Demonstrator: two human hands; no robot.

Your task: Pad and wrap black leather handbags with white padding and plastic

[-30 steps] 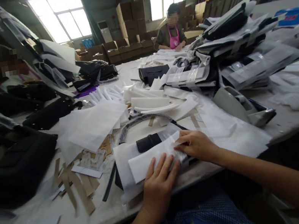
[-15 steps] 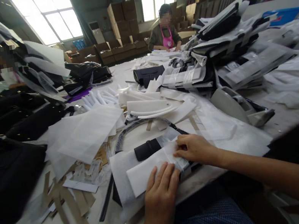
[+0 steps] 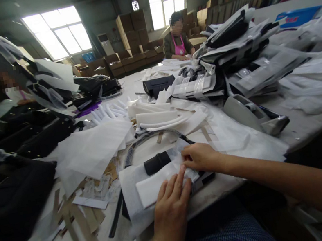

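Observation:
A flat black bag point(image 3: 207, 178) lies at the table's near edge, mostly covered by white wrapping. Its plastic-wrapped handle point(image 3: 136, 145) arches away from me, and a black flap strap point(image 3: 157, 163) shows through the wrapping. Across the front lies a folded white foam sheet point(image 3: 149, 188). My left hand point(image 3: 173, 205) rests flat on that sheet, fingers stretched out. The curled fingers of my right hand point(image 3: 199, 157) pinch the sheet's right end beside some clear film; the fingertips are partly hidden.
Loose white sheets point(image 3: 94, 147) and brown paper strips point(image 3: 82, 223) lie to the left, near a large black bag point(image 3: 12, 196). Wrapped bags point(image 3: 235, 47) are piled at the right, behind a grey bag point(image 3: 245, 112). Across the table stands a person point(image 3: 177, 42) in a pink apron.
My right hand has shifted slightly left along the foam sheet, closer to my left fingertips. The sheet now bulges a little between the hands. The camera view has tilted up slightly.

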